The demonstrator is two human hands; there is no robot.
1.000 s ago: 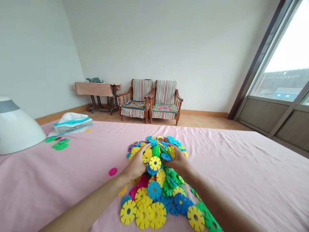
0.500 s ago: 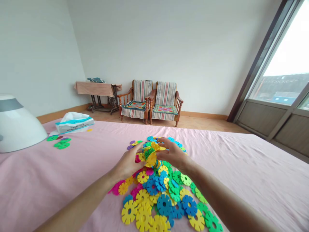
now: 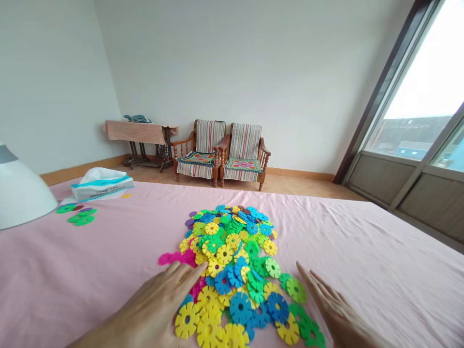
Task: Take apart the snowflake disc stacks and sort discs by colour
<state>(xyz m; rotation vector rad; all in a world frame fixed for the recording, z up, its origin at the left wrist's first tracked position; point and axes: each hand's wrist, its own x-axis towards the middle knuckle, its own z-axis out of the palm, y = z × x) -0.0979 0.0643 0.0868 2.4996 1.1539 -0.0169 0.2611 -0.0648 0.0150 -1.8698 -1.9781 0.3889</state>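
Observation:
A long pile of notched plastic snowflake discs [image 3: 224,253] in yellow, blue, green and pink spreads over the pink cloth [image 3: 362,251]. My left hand [image 3: 168,290] lies along the pile's left side, fingers stretched forward; its index fingertip reaches the yellow discs beside some pink discs [image 3: 177,258]. To the right of the pile is my right hand [image 3: 328,302], fingers straight and pointing forward, close to a light green disc [image 3: 296,290]. Neither hand holds anything. Both hands are slightly blurred.
At the left stand a white rounded object [image 3: 21,193] and a tissue pack [image 3: 103,186], with several loose green discs [image 3: 81,218] near them. Beyond the cloth are two wooden armchairs [image 3: 242,164] and a cloth-covered sewing table [image 3: 136,133].
Both hands have drawn back toward me and apart, to either side of the pile. The yellow and green discs between them at the far end now lie on the pile. The view has shifted slightly.

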